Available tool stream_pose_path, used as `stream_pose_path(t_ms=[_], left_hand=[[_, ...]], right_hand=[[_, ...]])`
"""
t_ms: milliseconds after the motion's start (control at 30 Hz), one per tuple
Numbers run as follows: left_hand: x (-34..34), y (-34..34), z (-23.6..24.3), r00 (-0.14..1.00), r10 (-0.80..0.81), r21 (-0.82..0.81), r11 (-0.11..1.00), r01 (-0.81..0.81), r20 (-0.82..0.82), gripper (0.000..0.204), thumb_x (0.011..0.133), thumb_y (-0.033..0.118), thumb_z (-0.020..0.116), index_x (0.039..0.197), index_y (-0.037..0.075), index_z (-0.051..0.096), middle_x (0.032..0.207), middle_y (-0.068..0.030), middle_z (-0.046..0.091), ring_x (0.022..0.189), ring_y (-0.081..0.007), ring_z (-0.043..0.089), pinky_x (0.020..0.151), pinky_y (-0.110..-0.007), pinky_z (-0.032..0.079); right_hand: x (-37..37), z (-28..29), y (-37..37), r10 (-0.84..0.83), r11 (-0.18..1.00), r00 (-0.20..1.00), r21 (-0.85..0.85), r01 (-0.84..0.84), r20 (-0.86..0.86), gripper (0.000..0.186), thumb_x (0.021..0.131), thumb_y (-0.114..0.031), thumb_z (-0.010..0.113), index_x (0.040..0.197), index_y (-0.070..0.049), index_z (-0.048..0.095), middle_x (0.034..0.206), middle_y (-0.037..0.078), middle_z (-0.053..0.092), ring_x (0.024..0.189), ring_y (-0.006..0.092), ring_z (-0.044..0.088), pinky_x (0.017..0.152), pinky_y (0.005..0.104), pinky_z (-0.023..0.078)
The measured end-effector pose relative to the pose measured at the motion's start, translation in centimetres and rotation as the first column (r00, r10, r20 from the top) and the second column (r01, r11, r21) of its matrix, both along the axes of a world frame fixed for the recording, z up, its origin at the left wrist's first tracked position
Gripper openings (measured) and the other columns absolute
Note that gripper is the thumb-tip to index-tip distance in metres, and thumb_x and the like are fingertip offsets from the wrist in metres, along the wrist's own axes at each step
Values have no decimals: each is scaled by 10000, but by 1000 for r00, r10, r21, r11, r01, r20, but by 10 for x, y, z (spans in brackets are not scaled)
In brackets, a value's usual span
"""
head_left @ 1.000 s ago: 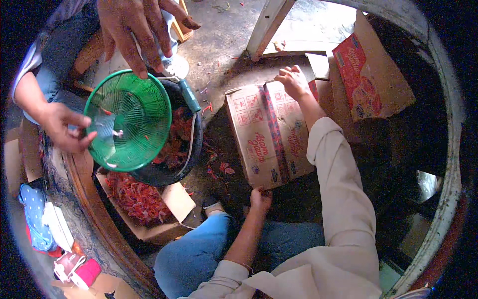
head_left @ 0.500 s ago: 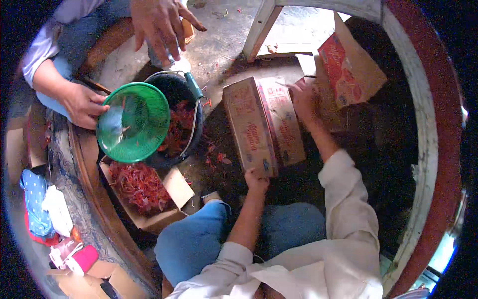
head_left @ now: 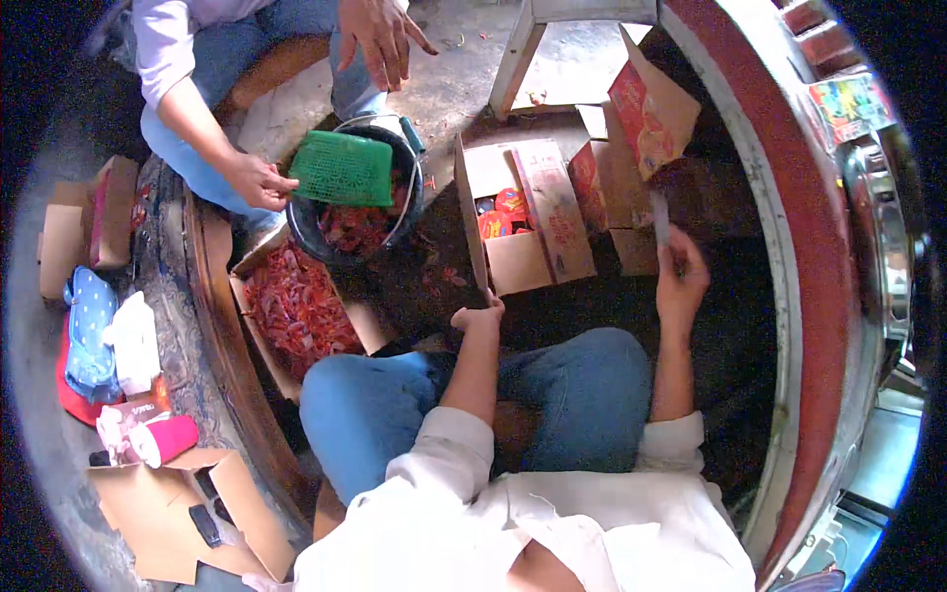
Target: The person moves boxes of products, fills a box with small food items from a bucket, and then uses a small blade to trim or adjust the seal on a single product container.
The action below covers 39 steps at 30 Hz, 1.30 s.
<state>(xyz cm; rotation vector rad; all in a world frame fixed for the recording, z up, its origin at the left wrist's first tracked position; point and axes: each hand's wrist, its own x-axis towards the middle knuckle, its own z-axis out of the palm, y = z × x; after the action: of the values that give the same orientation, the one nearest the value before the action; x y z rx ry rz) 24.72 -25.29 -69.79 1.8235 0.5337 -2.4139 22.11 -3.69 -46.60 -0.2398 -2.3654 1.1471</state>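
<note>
Left hand (head_left: 477, 316) extended, pinching carton (head_left: 554, 219) corner | right hand (head_left: 683, 276) apart, pinching pale strip (head_left: 660, 215)

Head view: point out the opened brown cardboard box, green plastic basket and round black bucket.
Opened brown cardboard box (head_left: 558, 219), head view: printed right flap.
Green plastic basket (head_left: 343, 170), head view: middle of its meshed side.
Round black bucket (head_left: 417, 180), head view: right-hand rim.

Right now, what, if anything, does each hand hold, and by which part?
Left hand: open brown cardboard box, near-left corner. Right hand: narrow, pale strip, lower end.
</note>
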Motion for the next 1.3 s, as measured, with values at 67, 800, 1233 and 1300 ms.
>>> stream_pose_path(t_ms=[67,800,1233,1300], left_hand=[[4,19,10,978,168,41,984,-174,121,354,747,273,364,995,41,462,906,-115,514,797,-269,526,657,-448,465],[-63,38,21,755,291,88,951,-297,-588,400,838,334,347,1074,27,446,1070,-84,534,970,-283,512,805,-465,396],[-64,-6,4,-1,-60,-60,-994,93,998,834,733,488,484,1306,-14,143,1374,-185,58,1271,-325,-25,1014,-460,108],[-65,0,-8,18,-24,-27,-987,157,1000,837,731,499,480,1301,-20,155,1375,-188,37,1266,-347,-34,1014,-465,94]], right_hand=[[-10,24,-25,-48,953,997,-302,28,-59,299,732,-32,596,1026,-14,547,938,53,581,821,126,542,749,245,416],[-40,41,-80,-63,638,996,-770,-13,-69,293,739,33,565,1027,-1,521,1001,62,548,905,131,513,806,250,388],[-36,41,-82,-72,565,996,-825,-11,-62,335,728,18,581,1051,5,492,1010,80,536,914,159,509,812,271,387],[-34,41,-84,-70,543,995,-839,-16,-64,364,719,11,593,1063,17,477,1030,93,525,938,183,500,838,291,383]])
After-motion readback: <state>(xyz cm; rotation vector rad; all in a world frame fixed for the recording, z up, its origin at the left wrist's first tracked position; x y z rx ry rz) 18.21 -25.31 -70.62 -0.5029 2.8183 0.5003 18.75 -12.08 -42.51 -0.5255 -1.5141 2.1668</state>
